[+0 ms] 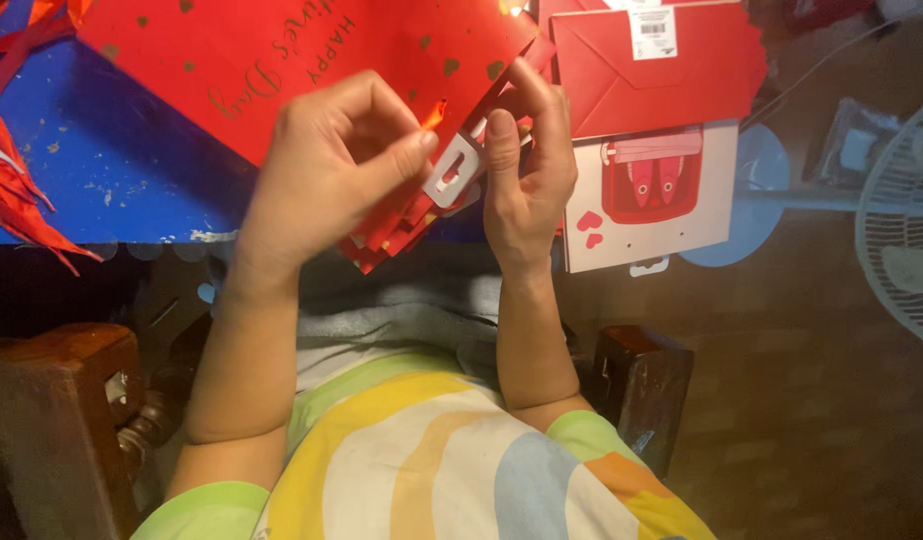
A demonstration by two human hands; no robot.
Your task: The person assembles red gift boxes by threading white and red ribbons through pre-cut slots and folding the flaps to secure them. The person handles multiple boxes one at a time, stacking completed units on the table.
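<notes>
Both my hands grip the near edge of a red card packet [282, 60] with gold hearts and gold script, tilted over the blue table [92, 160]. My left hand [327, 170] pinches the packet's edge between thumb and fingers. My right hand [527, 160] holds the same edge beside a white plastic hang tab [452, 172], thumb pressed against it. Several red sheets fan out below the tab.
A red envelope [622, 70] with a white sticker lies to the right on a white card [647, 195] showing red fish in a tin and hearts. Red paper strips [12, 190] lie at the left. A white fan [907, 230] stands at the right; dark wooden chair arms [52, 400] flank me.
</notes>
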